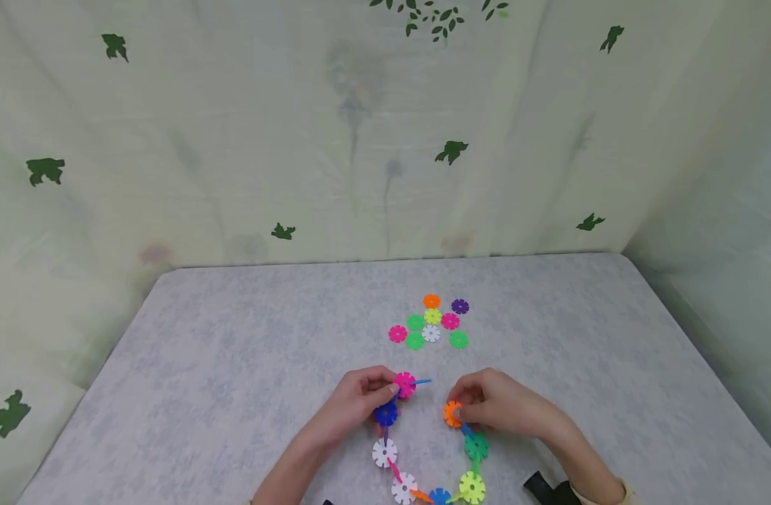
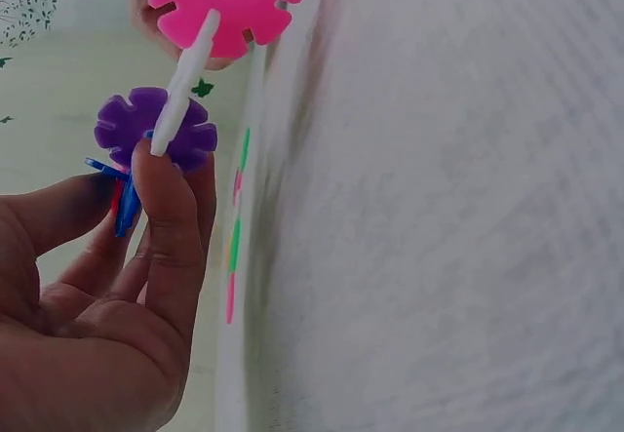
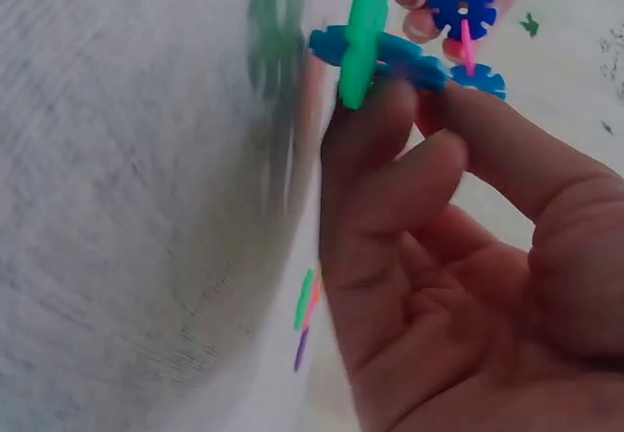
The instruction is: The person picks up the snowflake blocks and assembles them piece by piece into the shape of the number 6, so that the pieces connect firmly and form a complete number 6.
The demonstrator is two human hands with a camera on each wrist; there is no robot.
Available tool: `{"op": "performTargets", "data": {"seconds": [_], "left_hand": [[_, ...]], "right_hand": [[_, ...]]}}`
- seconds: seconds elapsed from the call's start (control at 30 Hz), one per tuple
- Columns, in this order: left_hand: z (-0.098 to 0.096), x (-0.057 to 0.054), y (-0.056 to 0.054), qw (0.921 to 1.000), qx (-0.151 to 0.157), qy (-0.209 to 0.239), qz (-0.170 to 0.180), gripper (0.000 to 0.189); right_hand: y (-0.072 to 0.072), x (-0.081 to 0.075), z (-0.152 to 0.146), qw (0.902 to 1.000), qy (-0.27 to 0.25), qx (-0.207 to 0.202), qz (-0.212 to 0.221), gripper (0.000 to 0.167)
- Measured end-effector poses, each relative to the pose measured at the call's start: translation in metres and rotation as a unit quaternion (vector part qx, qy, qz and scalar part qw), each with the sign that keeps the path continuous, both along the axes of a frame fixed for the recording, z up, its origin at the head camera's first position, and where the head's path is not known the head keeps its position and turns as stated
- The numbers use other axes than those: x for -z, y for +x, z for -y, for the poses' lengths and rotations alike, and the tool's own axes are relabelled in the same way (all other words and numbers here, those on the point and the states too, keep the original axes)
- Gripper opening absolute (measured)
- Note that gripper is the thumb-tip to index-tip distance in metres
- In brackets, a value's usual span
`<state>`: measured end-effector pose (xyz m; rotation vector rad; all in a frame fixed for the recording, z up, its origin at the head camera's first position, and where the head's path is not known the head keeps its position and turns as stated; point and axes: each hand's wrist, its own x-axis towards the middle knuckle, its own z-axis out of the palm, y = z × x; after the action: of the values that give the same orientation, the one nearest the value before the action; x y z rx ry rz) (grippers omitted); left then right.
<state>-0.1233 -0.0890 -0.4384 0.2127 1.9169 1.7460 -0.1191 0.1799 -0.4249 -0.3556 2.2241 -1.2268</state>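
A chain of notched plastic discs, linked slot to slot, hangs in a U between both hands, with a white disc (image 1: 384, 453) on its left side and a yellow-green disc (image 1: 472, 487) low on the right. My left hand (image 1: 358, 401) pinches its left end, beside a pink disc (image 1: 405, 385) and a dark blue disc (image 1: 386, 413). From the pink disc a light blue disc (image 1: 421, 381) sticks out edge-on toward the right. My right hand (image 1: 501, 401) pinches the other end by an orange disc (image 1: 451, 414), just above a green disc (image 1: 476, 446). A gap separates the two ends.
Beyond the hands, several loose discs lie flat on the grey table (image 1: 265, 330), among them a purple disc (image 1: 460, 306) and a white disc (image 1: 431, 333). A black object (image 1: 549, 489) is by the right wrist. A pale curtain (image 1: 233, 140) hangs behind the table.
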Motion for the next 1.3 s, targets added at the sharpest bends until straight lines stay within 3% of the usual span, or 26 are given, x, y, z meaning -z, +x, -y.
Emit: {"op": "performTargets", "data": {"seconds": [0.07, 0.17, 0.33, 0.43, 0.57, 0.73, 0.9, 1.1, 1.3], "left_hand": [[0.001, -0.005, 0.0, 0.9999, -0.007, -0.002, -0.007, 0.019], [0.003, -0.015, 0.0, 0.9991, -0.022, -0.011, -0.035, 0.019], [0.007, -0.034, 0.003, 0.9935, -0.041, -0.025, -0.103, 0.016], [0.006, -0.041, 0.006, 0.9903, -0.038, -0.037, -0.128, 0.015], [0.004, -0.041, 0.008, 0.9855, -0.03, -0.069, -0.152, 0.01], [0.004, -0.037, 0.009, 0.9822, -0.019, -0.092, -0.163, 0.008], [0.006, -0.034, 0.008, 0.9873, -0.002, -0.07, -0.143, 0.012], [0.007, -0.032, 0.008, 0.9911, 0.001, -0.028, -0.13, 0.013], [0.006, -0.03, 0.009, 0.992, 0.002, -0.016, -0.125, 0.014]], "right_hand": [[-0.001, -0.001, 0.002, 0.9997, -0.019, 0.013, -0.009, 0.007], [0.0, -0.007, 0.007, 0.9958, -0.04, 0.054, -0.062, 0.007], [0.008, -0.021, 0.016, 0.9776, -0.052, 0.116, -0.167, 0.014], [0.012, -0.027, 0.021, 0.9689, -0.048, 0.125, -0.208, 0.016], [0.017, -0.03, 0.025, 0.9615, -0.049, 0.123, -0.241, 0.018], [0.02, -0.029, 0.027, 0.9599, -0.049, 0.107, -0.254, 0.02], [0.022, -0.029, 0.029, 0.9615, -0.052, 0.104, -0.249, 0.02], [0.022, -0.027, 0.03, 0.9595, -0.056, 0.101, -0.257, 0.018], [0.024, -0.028, 0.029, 0.9565, -0.063, 0.116, -0.26, 0.019]]}}
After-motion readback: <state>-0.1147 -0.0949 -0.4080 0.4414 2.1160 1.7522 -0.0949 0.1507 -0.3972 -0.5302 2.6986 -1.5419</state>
